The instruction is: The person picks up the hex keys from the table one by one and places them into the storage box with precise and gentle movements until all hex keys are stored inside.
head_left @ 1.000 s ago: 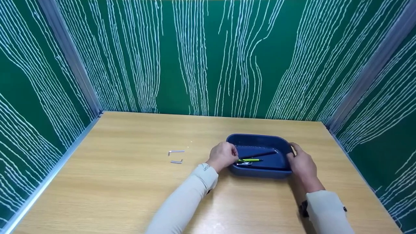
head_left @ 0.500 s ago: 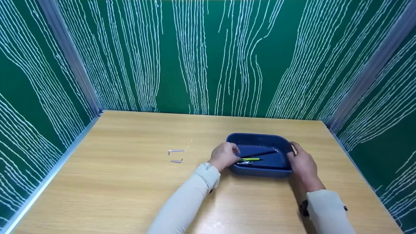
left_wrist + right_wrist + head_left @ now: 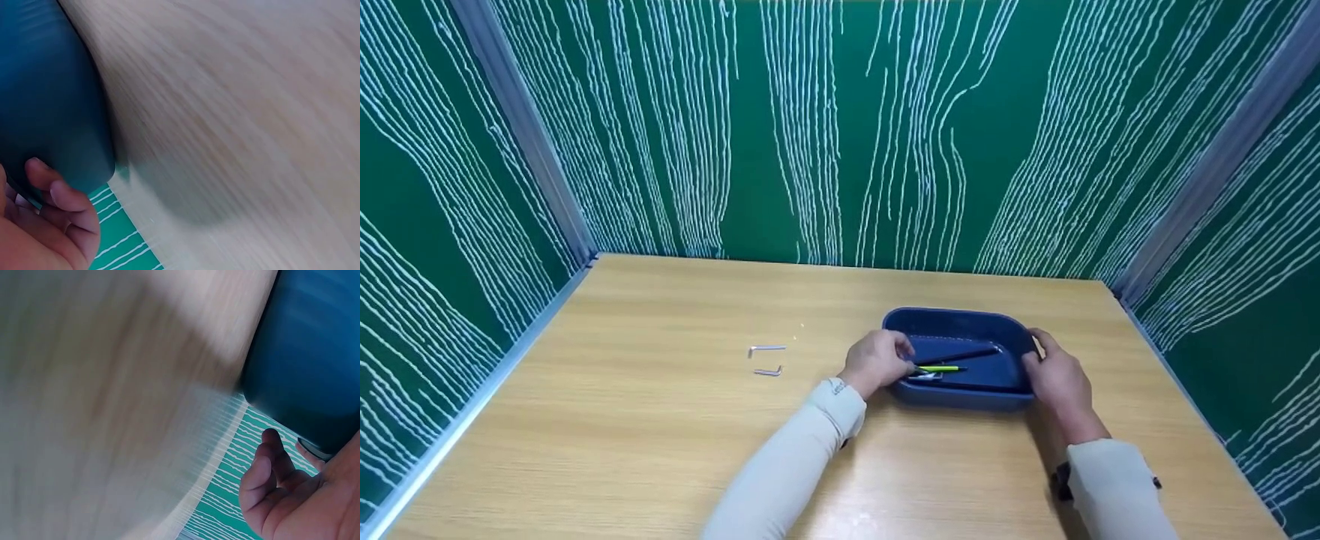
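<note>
A dark blue plastic bin (image 3: pixel 967 401) stands on the right half of the table. At its left end my left hand (image 3: pixel 876 358) grips the rim, some fingertips reaching inside. The left wrist view shows curled fingers (image 3: pixel 70 198) against the outer wall. My right hand (image 3: pixel 1059 379) holds the opposite end, thumb over the rim and fingers outside. Inside lie a yellow-green pen (image 3: pixel 941 368), a dark stick-like piece (image 3: pixel 971 355) and a small silvery piece (image 3: pixel 926 376). The left fingers partly cover the ends of these things.
Two L-shaped hex keys, one longer (image 3: pixel 767 348) and one shorter (image 3: pixel 769 372), lie on the wooden table (image 3: pixel 660 435) left of the bin. Tiny pale specks are near them. Green walls with white wavy lines enclose the table's back and sides.
My left hand has shifted slightly right at the bin's left rim, and its fingers have spread a little apart. The right hand, bin and hex keys look unmoved.
</note>
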Demonstrator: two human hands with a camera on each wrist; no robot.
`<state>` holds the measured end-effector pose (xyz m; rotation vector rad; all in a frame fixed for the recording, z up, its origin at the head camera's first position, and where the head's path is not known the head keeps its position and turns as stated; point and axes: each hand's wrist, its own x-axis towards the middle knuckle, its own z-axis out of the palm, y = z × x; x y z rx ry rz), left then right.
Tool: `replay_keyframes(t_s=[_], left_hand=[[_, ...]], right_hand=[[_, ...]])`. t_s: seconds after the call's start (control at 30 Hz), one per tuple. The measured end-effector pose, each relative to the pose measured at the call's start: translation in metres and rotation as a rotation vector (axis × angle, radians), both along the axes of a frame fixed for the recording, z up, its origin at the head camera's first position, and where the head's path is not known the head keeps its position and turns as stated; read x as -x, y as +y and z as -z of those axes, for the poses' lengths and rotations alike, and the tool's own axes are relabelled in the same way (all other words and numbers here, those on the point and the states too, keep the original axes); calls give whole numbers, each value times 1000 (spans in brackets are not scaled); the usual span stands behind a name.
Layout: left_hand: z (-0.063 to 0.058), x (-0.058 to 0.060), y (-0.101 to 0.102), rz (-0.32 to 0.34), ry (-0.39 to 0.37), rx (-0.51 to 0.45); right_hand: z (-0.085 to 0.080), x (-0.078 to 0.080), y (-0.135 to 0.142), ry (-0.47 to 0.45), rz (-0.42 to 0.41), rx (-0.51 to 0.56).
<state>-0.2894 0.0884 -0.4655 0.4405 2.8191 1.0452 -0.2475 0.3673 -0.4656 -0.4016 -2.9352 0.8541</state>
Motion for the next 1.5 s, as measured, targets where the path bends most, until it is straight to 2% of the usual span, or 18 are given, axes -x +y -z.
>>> replay_keyframes(t_s=[0.2,0.47,0.67,0.93,1.07,1.23,1.37,1.5], left_hand=[[2,1,-2,13,67,6],[3,-2,-3,12,69,-34],[4,-5,-5,14,105,-47],[6,-4,-13,44,242,-50],[6,-4,-20,75,216,-100],[1,-7,-26,109,174,-138],[-2,-7,-31,111,178,-165],[-2,-3,-39,96,215,-175]], right_hand=[[0,1,1,17,-3,-63],[0,1,1,-1,3,-31],[0,1,-1,0,11,-23],[0,1,0,10,8,-24],[0,1,-1,19,0,-42],[0,0,-1,19,-1,-59],[-1,0,0,19,-1,-52],[-1,0,0,24,-4,-60]])
